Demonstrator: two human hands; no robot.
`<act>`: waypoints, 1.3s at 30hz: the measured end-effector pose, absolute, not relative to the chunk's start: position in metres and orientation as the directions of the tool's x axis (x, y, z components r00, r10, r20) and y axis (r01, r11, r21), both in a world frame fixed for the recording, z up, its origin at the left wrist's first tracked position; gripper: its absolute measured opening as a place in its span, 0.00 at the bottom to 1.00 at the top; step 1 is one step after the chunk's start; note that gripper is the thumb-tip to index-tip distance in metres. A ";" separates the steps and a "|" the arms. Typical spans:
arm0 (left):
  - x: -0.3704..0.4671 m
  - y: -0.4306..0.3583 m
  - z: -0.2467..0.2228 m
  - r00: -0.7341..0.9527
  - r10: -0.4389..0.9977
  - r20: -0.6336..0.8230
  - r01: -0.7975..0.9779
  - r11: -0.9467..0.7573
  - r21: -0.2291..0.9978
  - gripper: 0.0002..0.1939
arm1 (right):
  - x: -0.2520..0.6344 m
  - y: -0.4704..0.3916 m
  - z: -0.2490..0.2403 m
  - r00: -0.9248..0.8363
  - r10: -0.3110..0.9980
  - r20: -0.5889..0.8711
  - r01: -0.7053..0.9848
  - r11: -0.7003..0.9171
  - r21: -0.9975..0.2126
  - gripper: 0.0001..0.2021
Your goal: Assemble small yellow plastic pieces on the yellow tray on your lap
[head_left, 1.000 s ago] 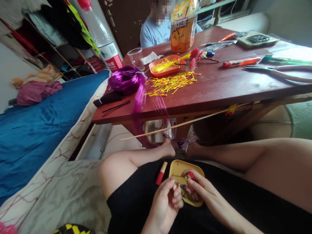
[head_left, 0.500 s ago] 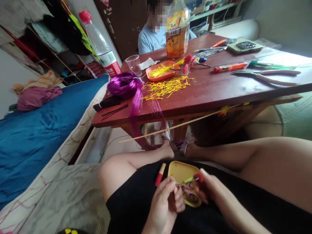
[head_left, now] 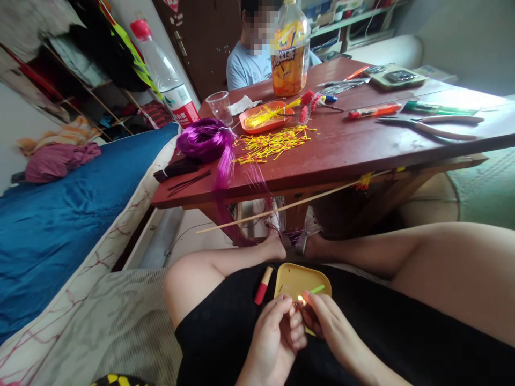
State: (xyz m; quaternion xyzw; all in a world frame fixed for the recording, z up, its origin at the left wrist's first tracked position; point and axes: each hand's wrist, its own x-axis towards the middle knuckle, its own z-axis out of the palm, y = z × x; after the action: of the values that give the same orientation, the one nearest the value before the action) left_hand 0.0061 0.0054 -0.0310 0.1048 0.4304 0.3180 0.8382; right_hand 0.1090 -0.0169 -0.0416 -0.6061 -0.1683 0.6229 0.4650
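Note:
Over my lap, my left hand (head_left: 277,329) is closed in a pinch on something small and dark that I cannot make out. My right hand (head_left: 328,321) grips a lighter, mostly hidden by the fingers. A small flame (head_left: 300,298) burns between both sets of fingertips. Beneath them lies a yellow tray (head_left: 287,272) with tiny dark bits and a light green stick (head_left: 317,288) in it; scissors seen there earlier are now covered by my right hand. A red tube with a tan end (head_left: 263,287) rests on the black cloth left of the tray.
A thin wooden stick (head_left: 261,214) juts out along the table's (head_left: 322,155) near edge. On the table are purple thread (head_left: 205,140), yellow stamens (head_left: 276,143), an orange tray (head_left: 257,128), pliers (head_left: 438,127) and bottles (head_left: 290,59). A person in light blue (head_left: 245,69) sits behind it.
My right hand has moved left, bringing the red lighter close to my left fingertips. A flame now shows there, and the scissors are hidden. My left hand has barely moved.

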 end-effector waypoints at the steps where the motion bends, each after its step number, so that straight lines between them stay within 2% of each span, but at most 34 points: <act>1: 0.006 0.005 -0.031 0.429 0.621 -0.656 -0.442 0.778 0.447 0.17 | 0.108 -0.017 -0.042 0.178 0.779 -0.602 -0.378 -0.510 -0.772 0.25; 12: 0.006 0.007 -0.031 0.431 0.628 -0.647 -0.450 0.772 0.449 0.16 | 0.106 -0.020 -0.052 0.225 0.764 -0.605 -0.386 -0.501 -0.775 0.26; 39: 0.008 0.009 -0.028 0.393 0.609 -0.689 -0.441 0.782 0.440 0.19 | 0.109 -0.018 -0.053 0.204 0.787 -0.582 -0.326 -0.506 -0.798 0.29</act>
State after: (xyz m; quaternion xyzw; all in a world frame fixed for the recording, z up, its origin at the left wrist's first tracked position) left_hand 0.0084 0.0088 -0.0277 0.0935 0.4509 0.3164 0.8294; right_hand 0.1086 -0.0183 -0.0529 -0.6239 -0.1845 0.6031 0.4615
